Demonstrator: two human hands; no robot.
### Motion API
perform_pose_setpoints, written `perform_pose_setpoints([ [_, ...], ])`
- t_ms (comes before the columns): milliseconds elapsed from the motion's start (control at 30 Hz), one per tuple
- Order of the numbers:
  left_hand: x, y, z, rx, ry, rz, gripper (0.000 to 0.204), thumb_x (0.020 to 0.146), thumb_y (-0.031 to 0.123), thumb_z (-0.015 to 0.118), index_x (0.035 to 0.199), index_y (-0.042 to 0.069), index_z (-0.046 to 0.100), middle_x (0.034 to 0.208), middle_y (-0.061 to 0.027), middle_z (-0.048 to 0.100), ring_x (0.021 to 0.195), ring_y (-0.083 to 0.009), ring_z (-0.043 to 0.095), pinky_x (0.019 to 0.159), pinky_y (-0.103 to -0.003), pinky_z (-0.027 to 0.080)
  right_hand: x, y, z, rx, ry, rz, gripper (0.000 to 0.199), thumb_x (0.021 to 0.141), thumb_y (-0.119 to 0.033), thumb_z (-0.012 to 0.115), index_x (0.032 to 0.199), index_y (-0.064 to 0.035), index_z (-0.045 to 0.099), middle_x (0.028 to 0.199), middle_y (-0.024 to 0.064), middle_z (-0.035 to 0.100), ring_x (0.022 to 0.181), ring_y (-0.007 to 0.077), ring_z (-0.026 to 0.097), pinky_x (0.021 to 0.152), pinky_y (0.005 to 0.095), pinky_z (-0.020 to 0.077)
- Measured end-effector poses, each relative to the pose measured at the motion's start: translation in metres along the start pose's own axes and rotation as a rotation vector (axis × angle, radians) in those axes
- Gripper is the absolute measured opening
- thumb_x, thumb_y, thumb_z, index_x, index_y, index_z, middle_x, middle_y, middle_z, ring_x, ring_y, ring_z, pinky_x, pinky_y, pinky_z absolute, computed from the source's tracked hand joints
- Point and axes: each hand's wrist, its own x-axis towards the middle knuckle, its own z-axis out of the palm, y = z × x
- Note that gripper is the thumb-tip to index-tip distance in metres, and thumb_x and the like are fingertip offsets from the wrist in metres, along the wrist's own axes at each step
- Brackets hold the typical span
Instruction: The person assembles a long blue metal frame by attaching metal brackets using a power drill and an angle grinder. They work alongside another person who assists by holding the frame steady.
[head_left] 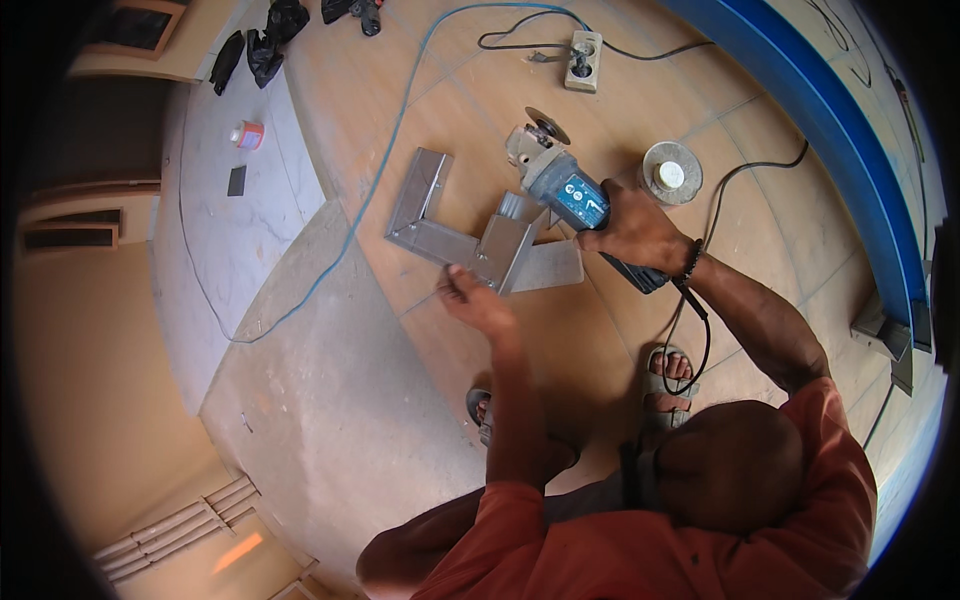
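Observation:
My right hand (640, 228) is wrapped round the body of a blue and black angle grinder (566, 190), whose grey head and brown disc (546, 125) point away from me. The disc is apart from the metal below. On the tiled floor lies a U-shaped frame (425, 238) of silver metal channel pieces with mitred corners. The slightly blurred left hand (475, 298) is at the frame's near edge with its fingers curled; whether they grip it is hidden. A flat metal plate (550, 268) lies partly under the frame's right arm.
Beyond the grinder are a white power strip (583, 62) and a round tin with a white lid (672, 178). A black cord (722, 200) and a blue cable (385, 160) cross the floor. A long blue beam (850, 120) curves along the right. A pinkish bottle (247, 135) stands left.

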Motion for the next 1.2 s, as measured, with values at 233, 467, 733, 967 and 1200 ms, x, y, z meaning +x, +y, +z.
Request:
perform_pose_setpoints([
  [233,-0.082,0.039,0.091,-0.755,-0.864,-0.591,0.053,0.09,0.04,0.068,0.128,0.007,0.052,0.121,-0.0038,0.058,0.112,-0.018,0.055,0.099,-0.037,0.044,-0.009,0.006,0.01,-0.017,0.155,-0.104,0.063,0.065,-0.035,0.073,0.104,0.0107,0.054,0.086,0.0304,0.065,0.084,0.0412,0.067,0.076,0.0454,0.053],
  [467,-0.103,0.02,0.108,-0.836,-0.928,-0.704,0.068,0.085,0.044,0.071,0.136,0.007,0.046,0.131,-0.0059,0.054,0.122,-0.0227,0.051,0.108,-0.042,0.037,-0.031,-0.001,-0.013,-0.081,0.18,-0.005,0.066,0.066,-0.034,0.073,0.114,0.0064,0.053,0.088,0.0279,0.066,0.086,0.0427,0.067,0.077,0.0471,0.0527],
  [733,-0.087,0.006,0.053,-0.227,-0.313,-0.261,0.032,0.091,0.021,0.064,0.119,0.006,0.056,0.105,-0.0061,0.064,0.091,-0.016,0.061,0.078,-0.03,0.046,-0.078,0.048,-0.034,-0.247,0.22,0.046,0.07,0.065,-0.031,0.076,0.119,0.0039,0.05,0.09,0.0261,0.067,0.082,0.0423,0.066,0.077,0.047,0.0534],
  [967,0.041,0.005,-0.011,0.2,0.103,0.058,0.044,0.088,0.006,0.06,0.125,-0.007,0.04,0.109,-0.0164,0.052,0.097,-0.0225,0.051,0.083,-0.035,0.045,-0.104,0.092,-0.013,-0.369,0.24,-0.083,0.067,0.069,-0.024,0.076,0.126,-0.004,0.048,0.101,0.0186,0.062,0.092,0.0374,0.064,0.08,0.0474,0.0532],
  [1200,0.065,-0.01,-0.021,0.398,0.034,-0.08,0.061,0.085,0.014,0.069,0.133,-0.005,0.037,0.129,-0.0265,0.044,0.114,-0.0349,0.052,0.093,-0.043,0.046,-0.102,0.122,0.012,-0.53,0.168,-0.095,0.073,0.072,-0.029,0.076,0.132,-0.0053,0.044,0.106,0.0166,0.057,0.102,0.0337,0.059,0.087,0.0436,0.0497],
])
